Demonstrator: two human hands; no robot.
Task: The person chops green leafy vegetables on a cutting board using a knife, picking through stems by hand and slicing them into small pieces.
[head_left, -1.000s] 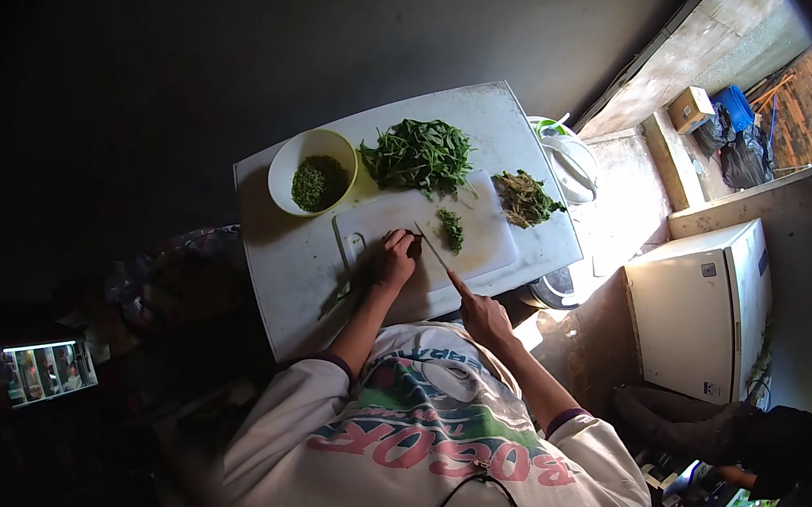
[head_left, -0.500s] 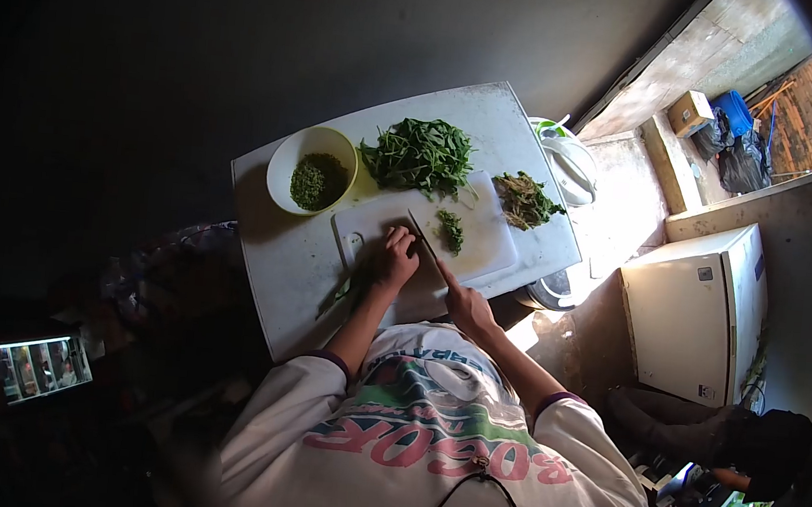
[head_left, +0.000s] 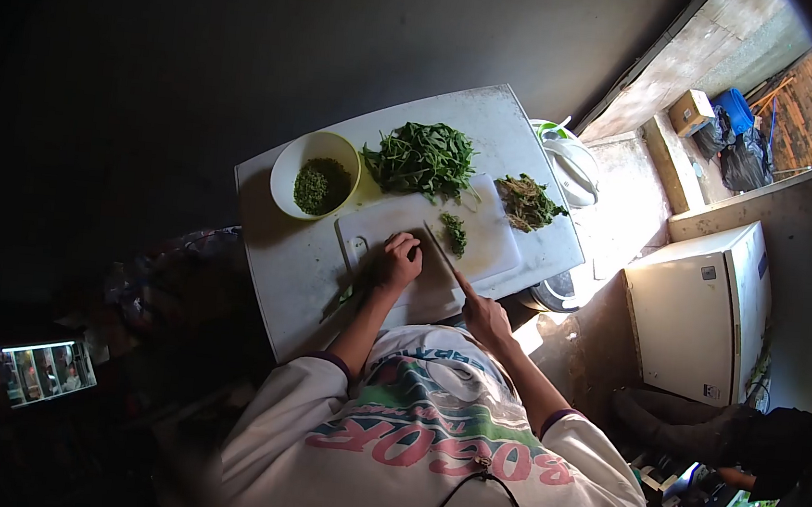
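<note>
My left hand is closed on the white cutting board, its fingers curled round a bunch of greens. Leafy ends of the greens stick out toward the table's near left side; the rest is hidden under the hand. In my right hand is the handle of a knife, its blade pointing up and left over the board, slightly apart from the left fingers. A small heap of chopped greens lies just right of the blade.
A pale bowl holding finely chopped greens stands at the table's far left. Beside it is a large leaf pile. Wilted trimmings lie right of the board on the white table. A person's legs and a white fridge are at right.
The knife and my right hand have shifted right, opening a gap between blade and left fingers. My left hand keeps its place on the board. The whole view has shifted slightly.
</note>
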